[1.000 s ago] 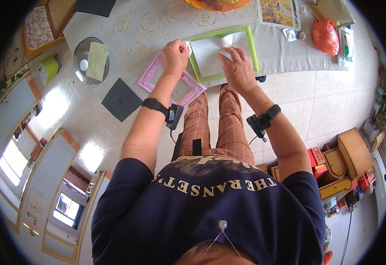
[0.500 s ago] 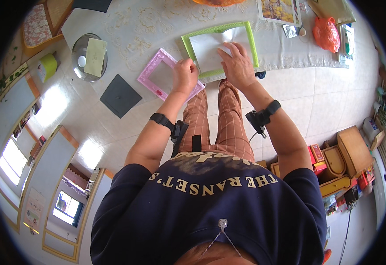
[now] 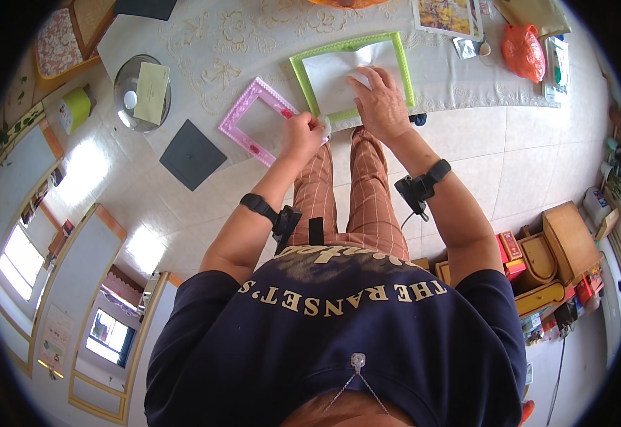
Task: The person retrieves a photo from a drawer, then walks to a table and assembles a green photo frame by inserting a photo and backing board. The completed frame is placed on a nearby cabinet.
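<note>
A green picture frame [image 3: 404, 71] lies on the tablecloth, with a shiny whitish sheet [image 3: 327, 80] inside it. My right hand [image 3: 381, 105] rests on this sheet near the frame's right side, fingers stretched out and holding nothing. By the frame's lower left corner, my left hand [image 3: 302, 136] is closed, with a bit of something whitish [image 3: 325, 129] at its fingertips, too small to make out. Partly behind that hand sits a pink picture frame [image 3: 240, 115] with red ornaments; its right part is covered. A dark square backing board [image 3: 192, 154] lies left of it.
At the left stands a round glass dish [image 3: 120, 96] with a pale paper packet [image 3: 152, 92] on it. A printed picture [image 3: 447, 17], a red plastic bag [image 3: 523, 53] and small packets [image 3: 465, 48] lie at the right. The table's near edge runs just above my legs.
My left hand has shifted slightly right and down, uncovering a red ornament on the pink frame. Something whitish now shows at its fingertips. My right hand has barely moved.
</note>
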Demonstrator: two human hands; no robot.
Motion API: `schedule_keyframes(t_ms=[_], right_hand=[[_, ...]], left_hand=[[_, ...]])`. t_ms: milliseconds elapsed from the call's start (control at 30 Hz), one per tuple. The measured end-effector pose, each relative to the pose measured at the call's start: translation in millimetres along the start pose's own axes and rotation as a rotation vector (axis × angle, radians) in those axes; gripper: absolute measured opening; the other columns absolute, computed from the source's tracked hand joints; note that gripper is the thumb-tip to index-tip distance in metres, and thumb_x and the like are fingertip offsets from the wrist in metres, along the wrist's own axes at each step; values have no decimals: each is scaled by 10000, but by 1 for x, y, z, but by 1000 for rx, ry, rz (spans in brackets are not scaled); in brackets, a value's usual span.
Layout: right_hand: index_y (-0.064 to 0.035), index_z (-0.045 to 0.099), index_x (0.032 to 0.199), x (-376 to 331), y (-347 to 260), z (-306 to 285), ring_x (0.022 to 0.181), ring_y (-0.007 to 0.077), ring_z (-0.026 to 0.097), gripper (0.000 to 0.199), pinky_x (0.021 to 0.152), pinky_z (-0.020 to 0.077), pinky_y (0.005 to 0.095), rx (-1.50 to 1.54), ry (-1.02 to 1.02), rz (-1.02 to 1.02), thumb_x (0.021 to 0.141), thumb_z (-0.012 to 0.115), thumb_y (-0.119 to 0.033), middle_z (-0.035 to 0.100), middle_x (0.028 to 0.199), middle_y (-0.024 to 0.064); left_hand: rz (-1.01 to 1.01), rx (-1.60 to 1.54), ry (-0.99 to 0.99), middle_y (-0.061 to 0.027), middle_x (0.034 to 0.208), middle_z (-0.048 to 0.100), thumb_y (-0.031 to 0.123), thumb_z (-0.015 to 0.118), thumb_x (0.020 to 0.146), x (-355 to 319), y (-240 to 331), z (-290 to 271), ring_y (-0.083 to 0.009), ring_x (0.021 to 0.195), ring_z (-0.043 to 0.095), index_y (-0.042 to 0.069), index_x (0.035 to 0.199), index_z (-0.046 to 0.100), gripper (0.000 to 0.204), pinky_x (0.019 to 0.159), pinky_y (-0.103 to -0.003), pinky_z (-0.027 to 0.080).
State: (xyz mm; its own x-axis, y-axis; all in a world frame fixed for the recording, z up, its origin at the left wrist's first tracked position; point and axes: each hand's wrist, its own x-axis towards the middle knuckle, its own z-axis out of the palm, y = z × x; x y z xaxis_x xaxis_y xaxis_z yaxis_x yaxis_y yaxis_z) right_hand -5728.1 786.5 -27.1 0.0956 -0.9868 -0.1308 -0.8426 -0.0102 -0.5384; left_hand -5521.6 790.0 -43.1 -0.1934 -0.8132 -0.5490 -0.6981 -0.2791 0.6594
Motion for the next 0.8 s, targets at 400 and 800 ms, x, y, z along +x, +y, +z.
schedule_keyframes(t_ms=[400,800], right_hand=[[-108,587,1183,0,-2,-9,1185,299,453,417,961,428,407,62,35,-5,773,641,-50,517,1232,87],[-28,679,962,-47,-43,-16,706,147,631,179,642,501,264,945,-222,265,784,689,-28,657,829,86]], left_hand=[[-514,-1725,-695,-85,868,557,21,556,866,-15,8,-39,-124,693,500,18,1013,554,147,600,-238,414],[-697,-1395,-647,-70,884,608,-11,540,869,-28,12,-19,-149,728,566,58,974,569,129,636,-243,481]])
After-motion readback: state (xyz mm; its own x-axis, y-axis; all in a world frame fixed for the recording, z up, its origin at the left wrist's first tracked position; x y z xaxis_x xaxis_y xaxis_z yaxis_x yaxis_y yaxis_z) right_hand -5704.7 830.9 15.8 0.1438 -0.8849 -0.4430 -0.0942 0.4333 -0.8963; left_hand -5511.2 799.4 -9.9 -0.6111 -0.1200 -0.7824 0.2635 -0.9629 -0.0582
